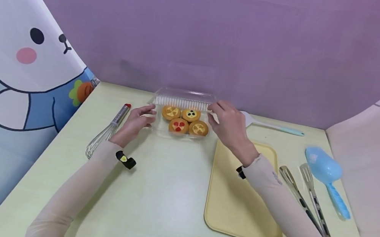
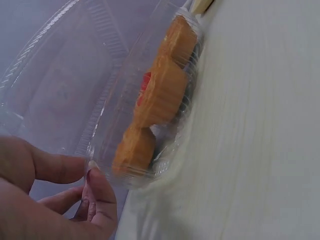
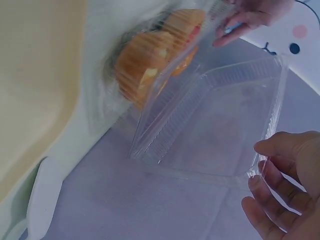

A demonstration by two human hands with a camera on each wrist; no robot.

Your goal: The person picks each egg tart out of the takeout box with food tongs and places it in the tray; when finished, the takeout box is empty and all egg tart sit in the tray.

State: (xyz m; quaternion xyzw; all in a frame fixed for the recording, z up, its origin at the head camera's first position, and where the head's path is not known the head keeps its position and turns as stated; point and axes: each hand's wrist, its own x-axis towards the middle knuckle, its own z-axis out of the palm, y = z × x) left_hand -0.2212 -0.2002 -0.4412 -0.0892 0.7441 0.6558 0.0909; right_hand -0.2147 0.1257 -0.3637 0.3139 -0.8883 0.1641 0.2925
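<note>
A clear plastic hinged container (image 1: 161, 133) sits at the back of the table, its lid (image 1: 185, 94) tilted up on the far side. Inside are several round tarts (image 1: 179, 126), topped with red pieces, dark dots or a pale pattern. At the container's left end, my left hand (image 1: 134, 122) pinches the rim between thumb and fingertip, as the left wrist view shows. My right hand (image 1: 228, 124) reaches the right side; in the right wrist view its thumb and fingers grip a corner of the raised lid (image 3: 220, 125).
A whisk (image 1: 109, 131) lies left of the container. Under my right forearm is a yellow tray (image 1: 236, 210). Behind it lies a white spatula with a pale blue handle (image 1: 288, 130). Metal tongs (image 1: 316, 199) and a blue scoop (image 1: 324, 165) are at the right. A purple backdrop rises behind the table.
</note>
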